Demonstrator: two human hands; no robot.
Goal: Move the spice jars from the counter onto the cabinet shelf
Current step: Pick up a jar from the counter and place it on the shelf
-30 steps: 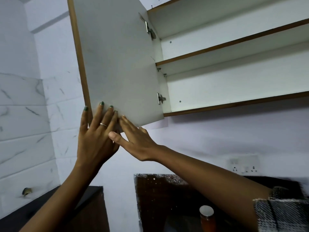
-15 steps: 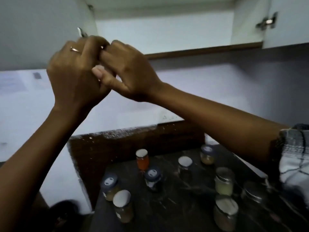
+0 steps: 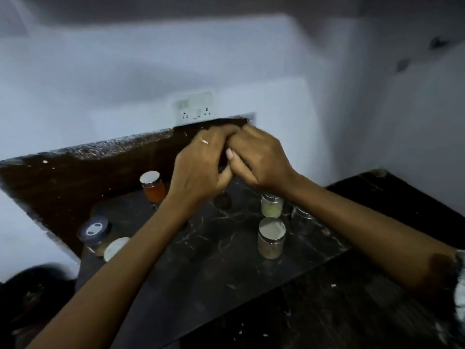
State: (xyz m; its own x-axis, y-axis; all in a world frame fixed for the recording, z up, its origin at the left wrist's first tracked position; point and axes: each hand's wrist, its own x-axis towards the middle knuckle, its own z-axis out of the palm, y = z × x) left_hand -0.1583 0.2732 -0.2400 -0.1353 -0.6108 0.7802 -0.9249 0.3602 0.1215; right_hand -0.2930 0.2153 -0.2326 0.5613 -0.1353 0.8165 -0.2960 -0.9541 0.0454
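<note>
Several spice jars stand on the dark marble counter (image 3: 221,268). An orange-filled jar (image 3: 153,188) is at the back left, and a dark-lidded jar (image 3: 94,235) and a white-lidded jar (image 3: 115,248) sit at the left edge. A pale green jar (image 3: 271,205), a beige jar with a silver lid (image 3: 271,239) and a dim jar (image 3: 302,217) stand on the right. A dark jar (image 3: 222,200) shows below my hands. My left hand (image 3: 198,165) and my right hand (image 3: 259,159) hover above the jars with curled fingers pressed together, holding nothing I can see. The cabinet shelf is out of view.
A white wall socket (image 3: 195,108) sits above the dark backsplash (image 3: 75,177). White walls meet in a corner at the right. A second, lower dark surface (image 3: 352,311) lies in front at the right. The picture is dim and motion-blurred.
My view has swung down from the open cabinet to the counter. Both hands left the cabinet door, came together and dropped to just above the jars.
</note>
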